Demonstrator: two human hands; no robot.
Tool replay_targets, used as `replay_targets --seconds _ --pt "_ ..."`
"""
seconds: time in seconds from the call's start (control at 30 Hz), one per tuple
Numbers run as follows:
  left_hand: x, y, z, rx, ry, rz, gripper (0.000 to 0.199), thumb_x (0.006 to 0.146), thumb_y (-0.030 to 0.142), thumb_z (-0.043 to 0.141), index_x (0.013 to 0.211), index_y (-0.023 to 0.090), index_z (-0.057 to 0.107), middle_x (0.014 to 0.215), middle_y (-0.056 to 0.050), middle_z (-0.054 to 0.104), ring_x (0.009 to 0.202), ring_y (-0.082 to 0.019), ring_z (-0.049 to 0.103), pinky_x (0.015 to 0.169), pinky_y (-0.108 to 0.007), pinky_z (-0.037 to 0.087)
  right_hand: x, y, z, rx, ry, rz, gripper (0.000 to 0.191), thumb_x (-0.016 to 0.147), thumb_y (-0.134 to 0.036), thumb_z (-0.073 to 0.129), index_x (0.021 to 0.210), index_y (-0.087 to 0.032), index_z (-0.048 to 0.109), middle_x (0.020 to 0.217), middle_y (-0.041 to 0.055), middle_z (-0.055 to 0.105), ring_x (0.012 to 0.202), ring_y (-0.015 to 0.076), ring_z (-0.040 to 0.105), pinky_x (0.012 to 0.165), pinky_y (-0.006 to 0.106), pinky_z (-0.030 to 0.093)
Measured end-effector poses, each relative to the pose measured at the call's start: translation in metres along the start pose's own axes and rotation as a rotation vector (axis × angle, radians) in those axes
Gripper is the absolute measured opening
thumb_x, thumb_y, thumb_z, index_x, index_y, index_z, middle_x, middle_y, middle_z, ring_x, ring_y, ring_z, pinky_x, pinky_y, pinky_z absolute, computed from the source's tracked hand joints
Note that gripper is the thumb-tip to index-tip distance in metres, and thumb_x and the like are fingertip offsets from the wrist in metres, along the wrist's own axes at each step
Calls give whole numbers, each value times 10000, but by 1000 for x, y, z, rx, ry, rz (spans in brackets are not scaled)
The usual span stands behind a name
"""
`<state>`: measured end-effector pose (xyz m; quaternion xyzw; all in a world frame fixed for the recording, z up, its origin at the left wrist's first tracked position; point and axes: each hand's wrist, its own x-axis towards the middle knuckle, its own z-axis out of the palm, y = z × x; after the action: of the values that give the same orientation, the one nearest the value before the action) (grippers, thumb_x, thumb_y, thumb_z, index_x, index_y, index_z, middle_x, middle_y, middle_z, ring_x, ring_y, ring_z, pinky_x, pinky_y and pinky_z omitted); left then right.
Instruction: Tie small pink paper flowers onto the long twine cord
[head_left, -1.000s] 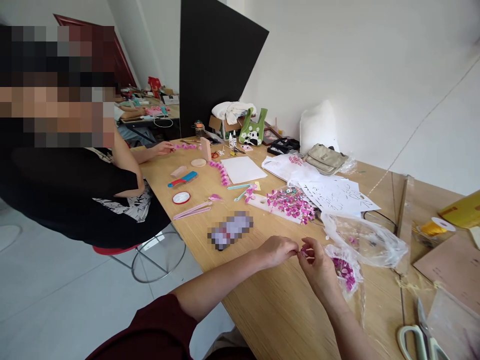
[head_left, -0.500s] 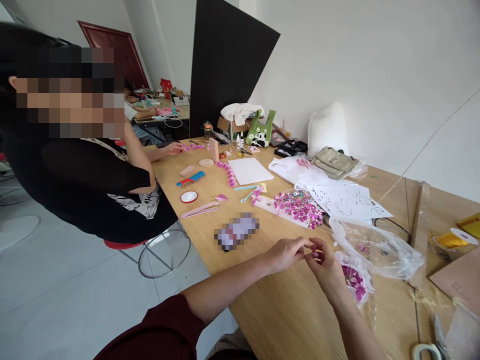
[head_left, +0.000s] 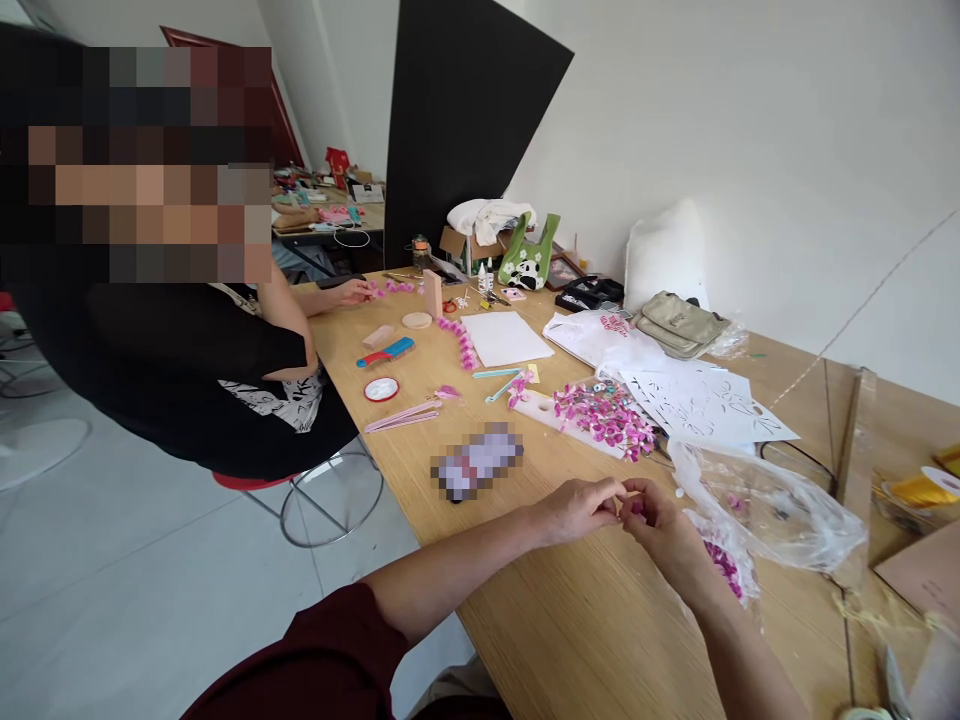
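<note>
My left hand is closed in a pinch, its fingertips meeting those of my right hand above the table. What it grips, if anything, is too small to make out. My right hand has its fingers curled round a small magenta petal piece, mostly hidden by the fingers. Just beyond the hands, a pile of pink and magenta flower pieces lies on a white board. A white bag of magenta petals sits beside my right wrist, partly covered by it.
A phone lies left of my hands. A clear plastic bag spreads to the right, near scissors. Farther off are tweezers, a blue-red comb and a white pad. A co-worker sits at the left, holding pink flowers.
My right hand has turned slightly and closed in on the left fingertips, covering more of the petal bag. The whole view has shifted a little.
</note>
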<state>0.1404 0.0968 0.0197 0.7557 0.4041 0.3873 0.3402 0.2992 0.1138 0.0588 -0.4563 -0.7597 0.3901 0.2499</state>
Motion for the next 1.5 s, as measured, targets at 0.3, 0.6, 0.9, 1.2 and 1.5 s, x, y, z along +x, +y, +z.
replay_targets --seconds 0.3,0.6,0.9,1.2,1.5 --pt "3 -1 -7 -15 100 50 295 794 250 542 1072 159 505 946 -69 623 851 -136 590 758 -239 452 12 -12 -19 95 -18 0 263 695 -297 519 943 -210 504 645 -25 520 582 128 494 514 243 378" --pt "15 -31 -15 633 77 -24 105 780 180 510 875 142 534 930 -88 586 946 -201 518 846 -329 423 76 -37 -73 -269 218 -151 258 712 -289 542 957 -208 549 662 -6 572 539 108 484 506 231 376" --pt "33 -49 -7 731 163 -29 367 796 309 527 1095 113 444 1232 -159 451 1169 -254 410 963 -389 356 170 -71 -41 -466 172 -253 247 693 -185 513 929 -200 585 700 -1 606 574 115 522 554 228 380" --pt "32 -63 -8 818 120 -79 485 871 416 351 1251 115 356 1371 -137 337 1270 -239 301 1041 -413 258 235 -66 6 -665 30 -192 300 712 -139 461 981 -199 580 744 10 634 577 106 519 531 196 360" --pt "34 -70 -11 803 157 -86 491 855 444 370 1227 123 389 1389 -124 311 1285 -247 261 1056 -420 216 272 -48 39 -777 -118 -139 306 689 -109 467 942 -209 606 823 16 655 599 109 541 519 203 341"
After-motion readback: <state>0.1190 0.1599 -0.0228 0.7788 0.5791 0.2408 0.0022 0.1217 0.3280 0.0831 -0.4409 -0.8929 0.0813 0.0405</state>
